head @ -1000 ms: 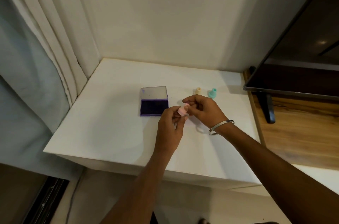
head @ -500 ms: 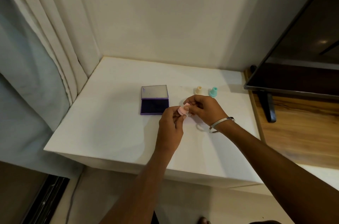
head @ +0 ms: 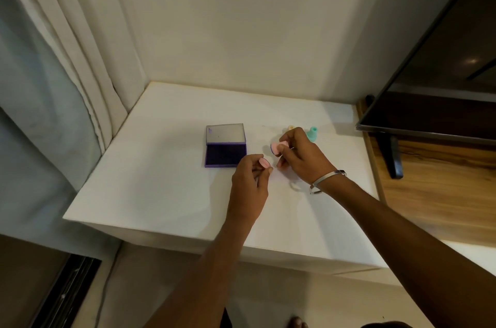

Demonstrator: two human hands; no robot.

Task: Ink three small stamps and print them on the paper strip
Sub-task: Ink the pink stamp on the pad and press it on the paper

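Observation:
My right hand [head: 300, 157] pinches a small pink stamp [head: 278, 145] above the white table [head: 161, 188], its dark face turned left. My left hand [head: 251, 180] holds the stamp's pink cap [head: 264, 163] between thumb and fingers, just left of the stamp and apart from it. An open purple ink pad [head: 225, 154], lid tipped back, lies left of both hands. Behind my right hand stand a cream stamp [head: 291, 127], mostly hidden, and a teal stamp [head: 312, 133]. A curled white paper strip [head: 295, 186] shows under my right wrist, hard to tell from the tabletop.
A dark TV screen [head: 442, 80] on a black foot [head: 394, 156] stands on a wooden shelf [head: 442, 193] at the right. Curtains [head: 67, 59] hang along the left. The wall closes the back of the table.
The two hands have drawn apart: the pink cap has come off the stamp and sits in my left hand, while my right hand keeps the stamp body.

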